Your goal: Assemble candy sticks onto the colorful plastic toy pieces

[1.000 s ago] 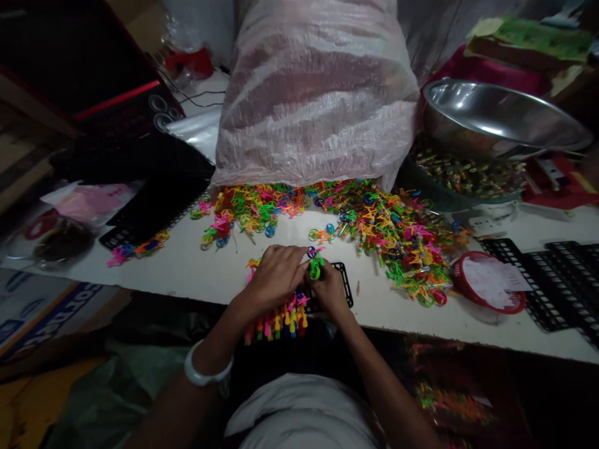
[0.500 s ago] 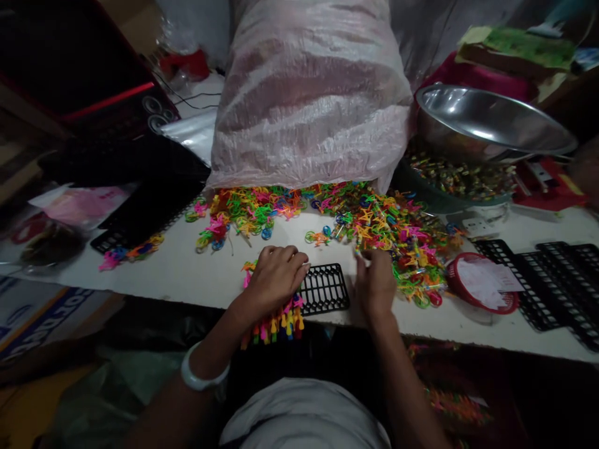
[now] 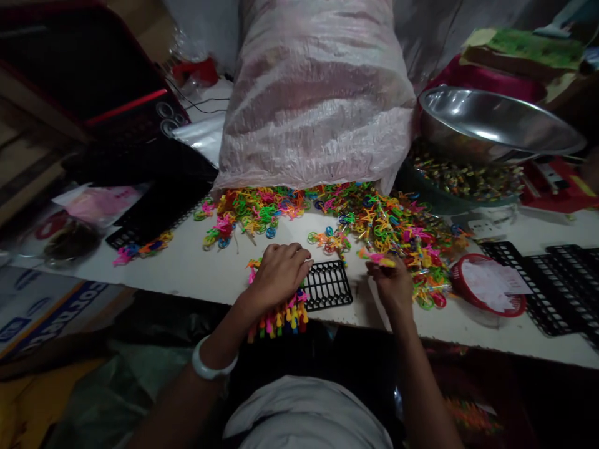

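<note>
My left hand [image 3: 279, 271] lies over the left part of a black plastic grid rack [image 3: 329, 287], fingers curled across small coloured plastic toys [image 3: 283, 317] set in it in a row. These toys stick out past the table's front edge. The rack's right part shows bare slots. To the right of the rack, my right hand [image 3: 393, 284] is closed on a small plastic toy [image 3: 378, 258] in pink and yellow, raised just above the table. A heap of similar toys [image 3: 402, 224] lies beyond that hand, and a few loose ones [image 3: 329, 237] lie behind the rack.
A large translucent sack [image 3: 318, 100] stands at the back with toys spilling out beneath. At right are a steel basin [image 3: 496, 118], a red basket [image 3: 463, 274] with white paper slips and several black racks [image 3: 533, 293]. A dark screen device [image 3: 93, 68] stands at left.
My right hand has moved right, away from the rack, and a pink and yellow toy now shows in its fingers. My left hand stays on the rack. The view has shifted slightly.
</note>
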Available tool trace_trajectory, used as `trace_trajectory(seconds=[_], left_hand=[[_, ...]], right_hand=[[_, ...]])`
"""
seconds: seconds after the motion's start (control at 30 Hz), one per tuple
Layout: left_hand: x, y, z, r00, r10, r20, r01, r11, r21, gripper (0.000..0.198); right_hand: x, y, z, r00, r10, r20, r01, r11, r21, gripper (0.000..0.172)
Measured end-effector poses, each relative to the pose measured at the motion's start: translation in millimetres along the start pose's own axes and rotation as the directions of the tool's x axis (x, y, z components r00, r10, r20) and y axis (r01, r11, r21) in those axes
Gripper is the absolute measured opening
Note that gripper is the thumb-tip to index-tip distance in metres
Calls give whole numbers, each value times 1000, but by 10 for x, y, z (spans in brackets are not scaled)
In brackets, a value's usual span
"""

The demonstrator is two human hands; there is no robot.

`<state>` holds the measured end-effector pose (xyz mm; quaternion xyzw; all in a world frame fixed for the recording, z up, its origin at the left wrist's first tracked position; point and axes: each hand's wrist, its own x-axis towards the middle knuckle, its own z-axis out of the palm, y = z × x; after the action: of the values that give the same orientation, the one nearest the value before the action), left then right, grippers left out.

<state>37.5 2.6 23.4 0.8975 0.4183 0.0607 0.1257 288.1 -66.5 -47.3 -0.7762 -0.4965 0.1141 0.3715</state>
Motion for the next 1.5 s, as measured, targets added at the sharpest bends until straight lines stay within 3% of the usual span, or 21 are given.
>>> trace_trajectory(seconds=[0.1,0.17,0.23,0.3,0.4,0.5,0.6,0.7,0.8,0.97,1.07,1.13,1.17,1.23,1.27,1.33,1.4,1.5], left_hand=[[-7,-8,7,1000,6,-21,-6,1000,-4,35],[-6,-15,11,1000,9,-18,-9,1000,-10,34],[0,-21,13,1000,11,-4,-11,1000,-13,33],[8,-22,12,1000,8,8,-8,1000,-14,33],[14,-20,12,1000,8,1,-8,1000,-21,31],[10,-21,21,1000,11,-14,-11,1000,-14,32],[4,-25,37,1000,8,-12,-8,1000,10,35],[3,-25,36,1000,10,-2,-10,1000,30,40],[8,-23,9,999,18,28,-20,999,49,46],[18,-6,-14,999,-4,35,4,1000,9,42],[14,14,13,999,-42,-7,42,999,6,38],[9,25,36,997,-65,-32,65,998,20,38],[8,28,46,997,-70,-41,70,997,22,39],[6,27,59,997,-64,-48,65,998,18,42],[7,24,61,997,-59,-49,59,998,15,43],[10,12,59,998,-50,-48,50,999,14,43],[17,-6,52,998,-45,-54,46,999,20,43],[46,-45,43,997,-24,-73,27,999,29,41]], right_hand=[[-106,-180,150,985,-151,84,151,988,-1,16],[-161,-279,223,980,-157,126,160,987,-19,14],[-210,-352,267,983,-93,156,86,995,54,14],[-266,-424,300,979,28,203,-70,976,207,20],[-361,-569,389,900,142,412,-341,817,465,29],[-406,-707,551,849,102,518,-413,739,532,26],[-372,-750,705,867,71,494,-322,836,444,18],[-330,-723,760,913,-112,392,-7,957,290,9],[-322,-724,736,871,-285,401,273,958,90,23],[-302,-829,718,805,-265,531,391,910,-139,25],[-259,-818,713,774,-306,555,420,903,-87,21],[-225,-753,682,796,-338,502,394,919,-6,17],[-203,-708,657,838,-321,442,356,934,3,16],[-139,-612,597,945,-177,276,207,975,-84,18],[-94,-565,567,976,-74,205,107,982,-155,21],[11,-484,514,984,81,157,-37,964,-262,24],[103,-429,472,978,109,176,-64,967,-248,25],[110,-411,425,992,57,110,-63,997,44,36]])
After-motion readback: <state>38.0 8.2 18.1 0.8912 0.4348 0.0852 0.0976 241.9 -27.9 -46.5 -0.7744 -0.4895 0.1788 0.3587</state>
